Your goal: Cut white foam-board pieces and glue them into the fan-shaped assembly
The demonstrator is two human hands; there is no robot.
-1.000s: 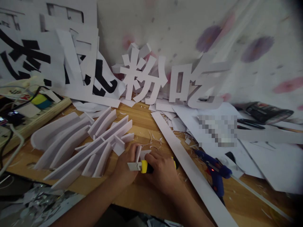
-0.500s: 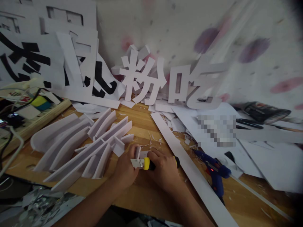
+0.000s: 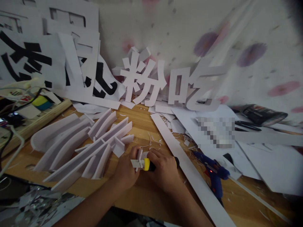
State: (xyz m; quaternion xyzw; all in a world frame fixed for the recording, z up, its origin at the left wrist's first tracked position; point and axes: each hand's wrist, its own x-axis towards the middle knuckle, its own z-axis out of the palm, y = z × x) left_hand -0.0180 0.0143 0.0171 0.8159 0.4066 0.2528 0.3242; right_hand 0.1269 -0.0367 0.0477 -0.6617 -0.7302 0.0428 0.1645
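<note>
My right hand (image 3: 163, 165) is closed round the yellow and black handle of a utility knife (image 3: 147, 164). Its wide metal blade points left and crosses a small white strip (image 3: 140, 154). That strip is pinched between the fingers of my left hand (image 3: 126, 167); its lower part is hidden by the blade and fingers. Left of my hands lies a large white character (image 3: 94, 146) with raised side walls, its open back facing up. A long flat white strip (image 3: 176, 148) runs diagonally past my right hand.
A blue glue gun (image 3: 214, 171) with a red light and a long glue stick lies at the right. Cut-out white characters (image 3: 143, 80) stand against the back wall. White sheets (image 3: 272, 167) cover the right side. A power strip (image 3: 30, 116) with cables sits at the left.
The small white strip in my left fingers is tilted slightly differently against the blade. Both hands stay in nearly the same place, and the view has shifted a little.
</note>
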